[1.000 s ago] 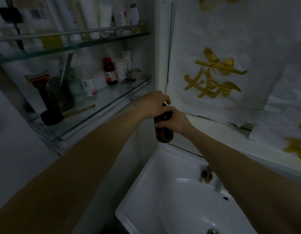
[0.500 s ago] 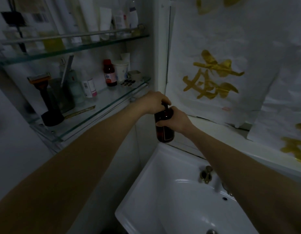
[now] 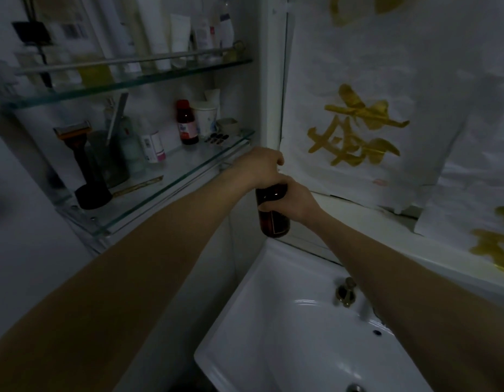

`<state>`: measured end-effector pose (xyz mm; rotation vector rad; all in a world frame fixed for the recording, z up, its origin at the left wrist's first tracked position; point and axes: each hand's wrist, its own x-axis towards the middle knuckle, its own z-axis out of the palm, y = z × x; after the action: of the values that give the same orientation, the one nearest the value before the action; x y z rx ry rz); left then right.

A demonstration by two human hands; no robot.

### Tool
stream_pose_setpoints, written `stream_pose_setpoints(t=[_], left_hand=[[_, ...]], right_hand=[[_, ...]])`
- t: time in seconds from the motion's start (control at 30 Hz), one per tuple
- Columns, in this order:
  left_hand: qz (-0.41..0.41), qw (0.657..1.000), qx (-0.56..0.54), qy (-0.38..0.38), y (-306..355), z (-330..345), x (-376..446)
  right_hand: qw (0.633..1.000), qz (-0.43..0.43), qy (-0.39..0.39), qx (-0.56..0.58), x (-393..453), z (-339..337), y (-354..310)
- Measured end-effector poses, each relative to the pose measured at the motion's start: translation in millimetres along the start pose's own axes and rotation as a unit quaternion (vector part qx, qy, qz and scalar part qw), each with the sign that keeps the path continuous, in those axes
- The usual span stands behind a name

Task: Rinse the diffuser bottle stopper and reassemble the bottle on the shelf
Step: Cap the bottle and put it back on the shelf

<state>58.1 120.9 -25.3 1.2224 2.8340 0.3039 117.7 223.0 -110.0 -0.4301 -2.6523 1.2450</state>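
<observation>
Right hand (image 3: 294, 200) grips the brown bottle (image 3: 273, 213), label unreadable; left hand (image 3: 260, 165) curls over its top.

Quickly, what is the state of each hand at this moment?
Left hand: fingers curled over the top of the brown bottle; what they hold is hidden.
Right hand: grips the brown bottle around its upper body.

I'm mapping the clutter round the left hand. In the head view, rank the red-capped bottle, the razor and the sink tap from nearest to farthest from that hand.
From the left hand, which is over the top of the brown bottle:
1. Red-capped bottle, on the lower glass shelf, up and left of the hand.
2. Sink tap, below and to the right.
3. Razor, at the shelf's far left.
</observation>
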Motion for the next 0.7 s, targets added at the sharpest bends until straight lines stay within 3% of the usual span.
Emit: stream_pose_setpoints(t=[0.07,0.13,0.6,0.7], left_hand=[[-0.011,0.994,0.107,0.021,-2,1,1],[-0.007,0.991,0.128,0.025,-4,1,1],[0.078,0.994,0.051,0.055,-26,-36,-9],[0.084,0.989,0.013,0.118,-32,-37,-14]], right_hand=[[1.0,-0.002,0.005,0.006,1,-1,-2],[1.0,0.001,0.003,0.009,0,-3,-5],[0.993,-0.021,-0.053,0.107,3,-13,-30],[0.99,-0.03,-0.057,0.127,6,-20,-44]])
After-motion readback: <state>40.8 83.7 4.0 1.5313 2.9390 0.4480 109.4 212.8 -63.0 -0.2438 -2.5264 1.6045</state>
